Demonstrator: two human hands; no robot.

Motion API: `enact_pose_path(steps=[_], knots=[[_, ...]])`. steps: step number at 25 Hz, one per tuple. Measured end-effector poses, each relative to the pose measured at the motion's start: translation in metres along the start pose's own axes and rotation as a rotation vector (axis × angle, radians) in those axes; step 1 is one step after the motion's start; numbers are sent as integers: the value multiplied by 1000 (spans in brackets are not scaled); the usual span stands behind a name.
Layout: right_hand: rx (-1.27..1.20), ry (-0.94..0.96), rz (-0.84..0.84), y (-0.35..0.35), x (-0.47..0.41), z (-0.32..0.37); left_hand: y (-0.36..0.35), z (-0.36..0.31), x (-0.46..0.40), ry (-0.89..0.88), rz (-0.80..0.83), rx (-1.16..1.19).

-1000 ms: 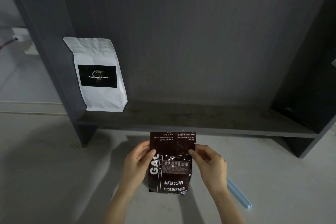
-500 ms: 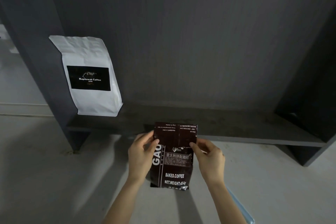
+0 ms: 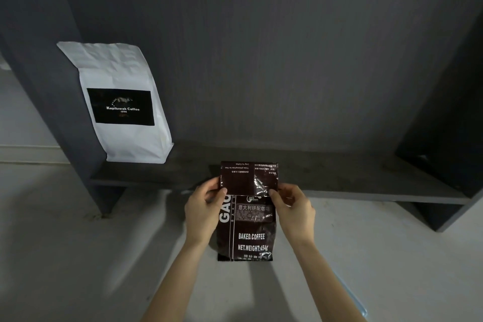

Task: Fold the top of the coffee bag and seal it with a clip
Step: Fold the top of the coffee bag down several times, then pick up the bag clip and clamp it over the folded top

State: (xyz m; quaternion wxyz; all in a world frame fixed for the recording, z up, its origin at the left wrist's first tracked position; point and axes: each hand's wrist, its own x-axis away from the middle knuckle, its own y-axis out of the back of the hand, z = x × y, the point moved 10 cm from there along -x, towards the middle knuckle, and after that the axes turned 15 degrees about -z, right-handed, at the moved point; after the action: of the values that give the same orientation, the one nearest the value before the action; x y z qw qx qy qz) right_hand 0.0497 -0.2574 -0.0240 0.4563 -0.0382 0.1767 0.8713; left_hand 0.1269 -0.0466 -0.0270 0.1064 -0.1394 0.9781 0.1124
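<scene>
A dark brown coffee bag (image 3: 248, 232) with white print stands on the pale floor in front of me. Its top flap (image 3: 248, 178) is folded over toward me, showing upside-down text. My left hand (image 3: 202, 210) pinches the flap's left edge with thumb on the front. My right hand (image 3: 292, 209) pinches the right edge the same way. A light blue clip (image 3: 351, 294), long and thin, lies on the floor at the lower right, mostly hidden behind my right forearm.
A white coffee bag (image 3: 122, 104) with a black label leans on the left end of a dark low shelf (image 3: 339, 172). The shelf's dark uprights rise at left and right, with a dark back panel between them.
The view has shifted so the shelf and white bag sit differently in frame. Both hands keep their pinch on the folded flap, which looks flatter and squarer than a second ago.
</scene>
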Motion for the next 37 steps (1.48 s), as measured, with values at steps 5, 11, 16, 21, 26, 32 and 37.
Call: enact_pose_path(steps=[5,11,16,21,26,32,37], knots=[[-55,-4,40,7,7,9,9,-9,9,3,5,51],[-115,16,37,23,12,21,24,-26,21,-52,1,61],[-53,-24,-5,50,21,-6,33,-27,46,-148,12,-1],[109,-29,6,80,27,-43,-8,-36,84,-340,181,-107],[328,-41,62,93,32,-83,-74,-27,126,-355,451,-178],[477,-75,159,93,37,-111,-125,-8,152,-391,599,-379],[543,-88,179,93,43,-122,-143,8,158,-365,670,-489]])
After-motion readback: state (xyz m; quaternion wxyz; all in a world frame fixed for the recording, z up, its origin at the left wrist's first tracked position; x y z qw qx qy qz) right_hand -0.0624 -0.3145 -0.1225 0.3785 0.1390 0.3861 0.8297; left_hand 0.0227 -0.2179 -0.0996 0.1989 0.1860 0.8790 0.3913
